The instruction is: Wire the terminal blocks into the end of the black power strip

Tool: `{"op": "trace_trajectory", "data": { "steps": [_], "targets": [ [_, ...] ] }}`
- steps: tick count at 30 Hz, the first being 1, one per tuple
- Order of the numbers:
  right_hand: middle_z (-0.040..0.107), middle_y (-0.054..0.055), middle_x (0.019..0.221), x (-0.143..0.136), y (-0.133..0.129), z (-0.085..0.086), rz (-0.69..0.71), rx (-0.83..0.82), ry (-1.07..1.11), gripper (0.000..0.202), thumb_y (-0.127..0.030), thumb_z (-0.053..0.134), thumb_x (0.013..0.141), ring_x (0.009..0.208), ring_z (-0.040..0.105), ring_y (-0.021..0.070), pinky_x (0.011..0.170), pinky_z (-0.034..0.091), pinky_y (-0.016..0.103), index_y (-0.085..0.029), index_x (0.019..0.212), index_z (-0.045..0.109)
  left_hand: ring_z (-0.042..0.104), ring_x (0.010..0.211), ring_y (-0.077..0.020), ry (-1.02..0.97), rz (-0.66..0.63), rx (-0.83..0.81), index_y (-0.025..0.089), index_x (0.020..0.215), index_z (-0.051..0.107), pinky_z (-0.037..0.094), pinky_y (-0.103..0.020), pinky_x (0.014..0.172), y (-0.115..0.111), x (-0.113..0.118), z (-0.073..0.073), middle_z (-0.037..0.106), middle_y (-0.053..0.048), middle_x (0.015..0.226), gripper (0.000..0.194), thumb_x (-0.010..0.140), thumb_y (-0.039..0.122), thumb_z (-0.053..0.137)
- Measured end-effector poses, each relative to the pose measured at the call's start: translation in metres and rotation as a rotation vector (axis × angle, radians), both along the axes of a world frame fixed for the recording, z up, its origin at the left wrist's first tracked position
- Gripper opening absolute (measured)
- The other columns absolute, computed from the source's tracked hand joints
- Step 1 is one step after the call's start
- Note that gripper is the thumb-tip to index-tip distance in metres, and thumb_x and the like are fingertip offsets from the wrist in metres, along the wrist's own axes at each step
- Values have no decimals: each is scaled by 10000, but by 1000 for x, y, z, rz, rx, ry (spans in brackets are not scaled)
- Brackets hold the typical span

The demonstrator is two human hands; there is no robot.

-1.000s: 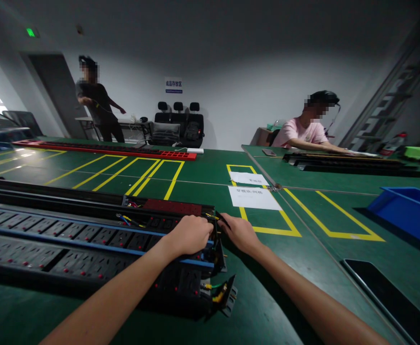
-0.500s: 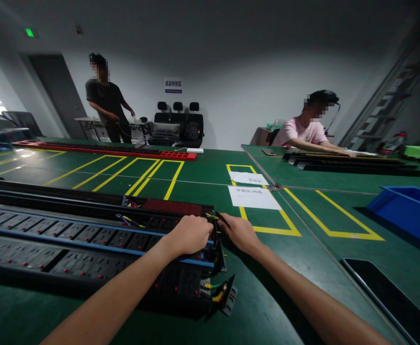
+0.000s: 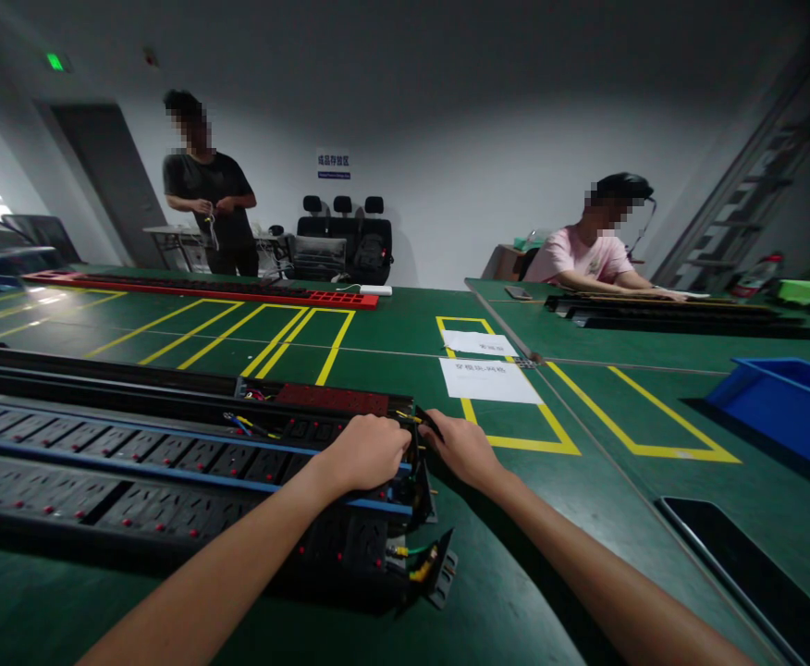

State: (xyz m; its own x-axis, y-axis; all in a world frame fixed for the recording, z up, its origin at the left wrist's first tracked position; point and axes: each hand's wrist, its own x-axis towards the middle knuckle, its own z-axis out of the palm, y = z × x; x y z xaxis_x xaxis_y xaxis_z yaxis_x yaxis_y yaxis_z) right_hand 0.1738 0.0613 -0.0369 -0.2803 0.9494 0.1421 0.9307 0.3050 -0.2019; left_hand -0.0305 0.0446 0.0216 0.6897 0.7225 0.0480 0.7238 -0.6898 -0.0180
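At seven o'clock, curled left hand (image 3: 370, 451), grip unclear, likely braces socket strips (image 3: 201, 458); right hand (image 3: 464, 446) pinches black end piece (image 3: 430, 424).

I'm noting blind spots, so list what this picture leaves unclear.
In the head view:
What lies under the left hand, hidden by the hand itself.
Left end of the black, blue-edged socket strip, cut by the left edge.
Lower end of the black rectangular phone, cut by the bottom edge.
Fine print on the nearer white paper, too small.

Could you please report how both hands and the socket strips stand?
Left hand on socket strips. Right hand at their end, holding a dark piece. Phone lies apart, rightward.
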Motion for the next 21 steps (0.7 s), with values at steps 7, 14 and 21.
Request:
{"op": "trace_trajectory", "data": {
  "steps": [7,14,21],
  "targets": [
    [788,89,1019,0,0,-2,-14,-5,14,312,-376,448,1076,913,746,275,672,397,293,-231,1311,594,727,790,-260,1,4,-1,177,901,725,536,-355,698,0,0,0,752,-114,920,259,946,165,470],
    [789,99,1005,1,1,-5,-51,-1,59,364,-403,419,1080,912,746,278,690,405,297,-229,1354,584,736,809,-282,-3,1,1,179,904,726,546,-372,697,1,0,-1,756,-116,926,261,943,162,469],
    [746,59,836,10,1,-5,-7,40,344,423,-401,330,1060,833,711,258,717,425,308,-196,1286,621,739,823,-282,7,-6,8,178,910,725,550,-363,699,0,0,0,756,-115,926,253,940,160,474]
  ]
}}
